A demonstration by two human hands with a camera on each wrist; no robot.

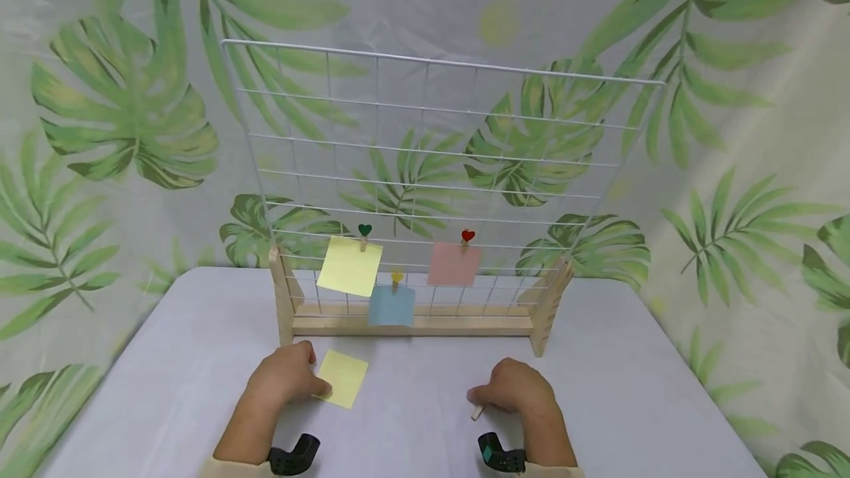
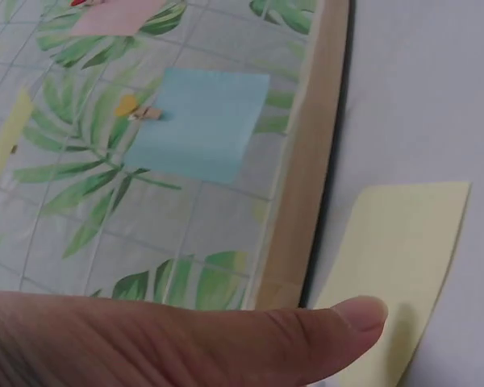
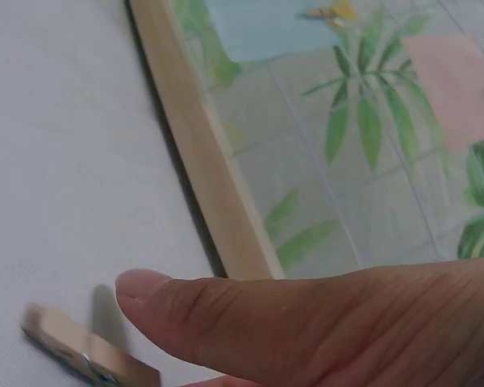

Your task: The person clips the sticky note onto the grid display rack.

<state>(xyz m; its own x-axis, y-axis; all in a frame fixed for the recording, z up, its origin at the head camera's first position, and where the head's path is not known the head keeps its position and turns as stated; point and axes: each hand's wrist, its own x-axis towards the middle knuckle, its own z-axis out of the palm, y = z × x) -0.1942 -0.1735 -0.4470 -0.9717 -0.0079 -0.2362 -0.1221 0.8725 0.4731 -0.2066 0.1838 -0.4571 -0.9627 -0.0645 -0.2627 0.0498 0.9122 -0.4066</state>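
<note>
Two yellow sticky notes show: one lies on the white table, the other is clipped to a wire grid. My left hand (image 1: 282, 375) is at the left edge of the loose yellow sticky note (image 1: 347, 380), the thumb (image 2: 347, 326) stretched over its lower corner and casting a shadow there. To the right, my right hand (image 1: 514, 388) is low over a small wooden clothespin (image 1: 477, 412). In the right wrist view the clothespin (image 3: 85, 347) lies just below the thumb (image 3: 157, 294), a gap between them; its other end runs toward a finger mostly out of frame.
The white wire grid (image 1: 425, 186) stands in a wooden base (image 1: 465, 327) behind both hands. Heart-topped clips hold a yellow note (image 1: 348, 271), a pink note (image 1: 454, 265) and a blue note (image 1: 392, 308) on it. Behind hangs a leaf-patterned cloth (image 1: 119, 102).
</note>
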